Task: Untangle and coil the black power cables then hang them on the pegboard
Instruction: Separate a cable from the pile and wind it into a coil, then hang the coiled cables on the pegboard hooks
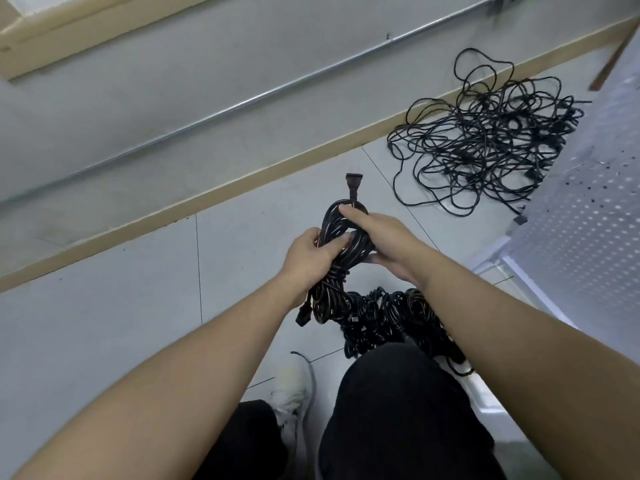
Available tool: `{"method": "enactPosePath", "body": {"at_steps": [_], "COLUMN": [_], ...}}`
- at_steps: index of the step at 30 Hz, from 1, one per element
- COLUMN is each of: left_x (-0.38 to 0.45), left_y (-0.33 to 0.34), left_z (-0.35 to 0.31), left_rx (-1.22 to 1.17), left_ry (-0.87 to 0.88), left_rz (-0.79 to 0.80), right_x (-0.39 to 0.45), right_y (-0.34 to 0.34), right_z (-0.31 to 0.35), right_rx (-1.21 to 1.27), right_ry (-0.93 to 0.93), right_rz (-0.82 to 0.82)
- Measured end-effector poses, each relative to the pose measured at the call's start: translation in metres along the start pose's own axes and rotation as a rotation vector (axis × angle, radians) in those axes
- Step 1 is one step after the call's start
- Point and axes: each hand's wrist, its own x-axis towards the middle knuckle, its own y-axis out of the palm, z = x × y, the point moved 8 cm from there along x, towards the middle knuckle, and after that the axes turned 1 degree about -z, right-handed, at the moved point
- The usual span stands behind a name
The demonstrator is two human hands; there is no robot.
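Both hands are wrapped around one coiled black cable [341, 237]: the left hand [313, 254] grips its middle with curled fingers, and the right hand [379, 242] closes over the top loop, a plug [351, 183] poking up just beyond its fingertips. Below the hands, finished coils [384, 317] lie on the floor [121, 323]. Well beyond the right hand sprawls the tangled pile [485, 140], beside the white pegboard [585, 216].

Pale grey floor tiles [104, 323] run up to a tan wooden skirting strip [214, 195] below a grey wall. A thin silver metal conduit [242, 103] crosses that wall. One white sneaker [294, 393] stands beside black trousers [398, 410].
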Motion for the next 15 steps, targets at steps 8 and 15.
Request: {"method": "enactPosePath", "body": {"at_steps": [8,15], "left_x": [0.034,0.081], "left_y": [0.03,0.067], "left_z": [0.027,0.104], "left_rx": [0.237,0.303], "left_ry": [0.178,0.104], "left_rz": [0.008,0.108], "right_x": [0.035,0.088], "right_y": [-0.035,-0.048], "right_z": [-0.014,-0.075], "right_rx": [-0.454,-0.549], "right_ry": [-0.124,0.099], "right_rz": [-0.347,-0.207]}}
